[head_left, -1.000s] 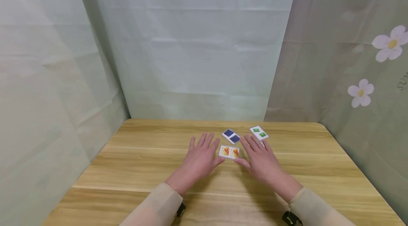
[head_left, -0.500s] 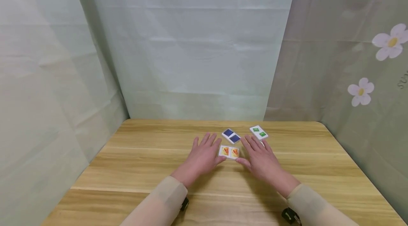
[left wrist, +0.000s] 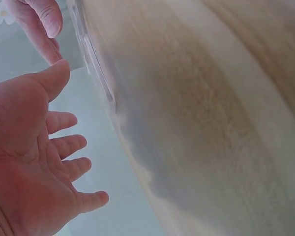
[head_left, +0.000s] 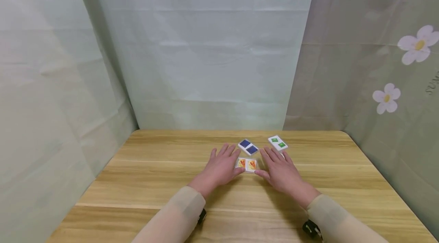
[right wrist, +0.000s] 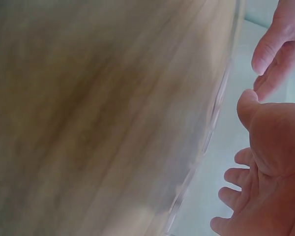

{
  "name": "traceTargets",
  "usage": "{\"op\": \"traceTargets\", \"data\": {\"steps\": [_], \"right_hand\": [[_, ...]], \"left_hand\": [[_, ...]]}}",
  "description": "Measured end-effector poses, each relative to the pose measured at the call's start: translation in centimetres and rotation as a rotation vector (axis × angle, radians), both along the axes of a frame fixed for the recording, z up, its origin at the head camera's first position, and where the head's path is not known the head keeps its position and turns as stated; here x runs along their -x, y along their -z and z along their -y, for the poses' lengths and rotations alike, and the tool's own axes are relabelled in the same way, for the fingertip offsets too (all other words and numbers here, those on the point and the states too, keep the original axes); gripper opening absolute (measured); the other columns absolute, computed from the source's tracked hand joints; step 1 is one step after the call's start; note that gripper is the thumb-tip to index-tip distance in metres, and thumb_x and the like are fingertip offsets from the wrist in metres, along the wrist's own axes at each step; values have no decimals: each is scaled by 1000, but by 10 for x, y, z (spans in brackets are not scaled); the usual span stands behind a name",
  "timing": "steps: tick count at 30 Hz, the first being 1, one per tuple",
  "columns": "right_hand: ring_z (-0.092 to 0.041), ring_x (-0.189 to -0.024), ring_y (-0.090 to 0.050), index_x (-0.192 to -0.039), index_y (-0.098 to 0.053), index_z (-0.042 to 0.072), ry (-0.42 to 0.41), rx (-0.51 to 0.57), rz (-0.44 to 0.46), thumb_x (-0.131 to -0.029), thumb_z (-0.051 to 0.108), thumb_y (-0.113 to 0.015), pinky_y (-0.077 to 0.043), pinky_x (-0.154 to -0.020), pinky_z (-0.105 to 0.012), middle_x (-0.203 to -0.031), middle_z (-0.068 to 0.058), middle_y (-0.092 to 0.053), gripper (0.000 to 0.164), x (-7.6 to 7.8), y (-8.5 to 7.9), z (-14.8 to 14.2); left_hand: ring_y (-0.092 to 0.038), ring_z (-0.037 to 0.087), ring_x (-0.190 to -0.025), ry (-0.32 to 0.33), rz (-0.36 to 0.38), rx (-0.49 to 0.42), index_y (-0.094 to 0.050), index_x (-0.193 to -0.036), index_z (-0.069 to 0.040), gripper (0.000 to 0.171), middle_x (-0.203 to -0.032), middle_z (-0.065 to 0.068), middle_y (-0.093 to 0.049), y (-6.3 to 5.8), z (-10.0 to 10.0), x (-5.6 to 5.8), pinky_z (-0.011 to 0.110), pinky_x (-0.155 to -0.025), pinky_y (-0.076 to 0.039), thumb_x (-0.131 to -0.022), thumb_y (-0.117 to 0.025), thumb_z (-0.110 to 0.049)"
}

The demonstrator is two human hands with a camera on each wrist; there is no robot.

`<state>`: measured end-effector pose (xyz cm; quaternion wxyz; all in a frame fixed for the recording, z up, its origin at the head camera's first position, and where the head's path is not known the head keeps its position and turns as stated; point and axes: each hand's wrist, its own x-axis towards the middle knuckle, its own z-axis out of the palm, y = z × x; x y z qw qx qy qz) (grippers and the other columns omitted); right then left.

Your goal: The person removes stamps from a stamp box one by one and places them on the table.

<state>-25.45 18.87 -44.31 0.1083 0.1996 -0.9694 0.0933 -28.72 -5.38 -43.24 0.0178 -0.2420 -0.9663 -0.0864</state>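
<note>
The wood table (head_left: 144, 182) has wide room on both sides. Over it, the left hand (head_left: 219, 168) and right hand (head_left: 282, 172) hold their fingers straight and spread. The orange card (head_left: 251, 164) lies between them; the blue card (head_left: 248, 147) and green card (head_left: 277, 143) lie nearer the far edge.

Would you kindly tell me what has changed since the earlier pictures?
The left hand has shifted slightly rightward, hiding more of the orange-patterned card. Nothing was gripped or released; the right hand, that card, blue-patterned card and green-patterned card stayed put.
</note>
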Motion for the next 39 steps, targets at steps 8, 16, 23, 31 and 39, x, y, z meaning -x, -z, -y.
{"op": "traceTargets", "data": {"steps": [8,16,23,31,39], "right_hand": [[-51,-154,-42,-162,-49,-3,-11,18,0,-108,50,-67,-30,-122,-74,-164,-29,-49,78,6,7,-2],[-50,-155,-39,-164,-47,-3,-7,19,64,-109,51,-66,-27,-125,-72,-166,-28,-46,79,7,5,0],[-48,-157,-38,-164,-46,-2,-11,4,142,-111,47,-65,-28,-126,-70,-169,-26,-43,75,6,2,3],[-50,-156,-38,-162,-47,-4,-69,41,178,-110,46,-68,-28,-126,-70,-167,-28,-45,76,11,10,3],[-52,-153,-42,-160,-49,-7,-135,68,176,-110,53,-64,-30,-124,-72,-164,-30,-48,79,11,14,1]], "left_hand": [[-26,37,-165,-9,30,10,-45,-169,-15,75,-177,11,-35,3,-4,5,71,-128,-22,-109,-66,-54],[-28,37,-164,-11,51,21,-45,-169,-14,79,-177,10,-37,5,-7,8,71,-128,-22,-105,-75,-49],[-30,37,-163,23,64,13,-45,-169,-11,79,-175,10,-40,5,-8,9,71,-128,-23,-105,-76,-46],[-34,36,-162,52,68,33,-49,-166,-11,76,-172,9,-45,10,-13,12,71,-127,-25,-105,-76,-46],[-37,34,-161,65,69,68,-50,-165,-12,74,-170,5,-49,12,-16,12,70,-126,-27,-105,-76,-46]]}}
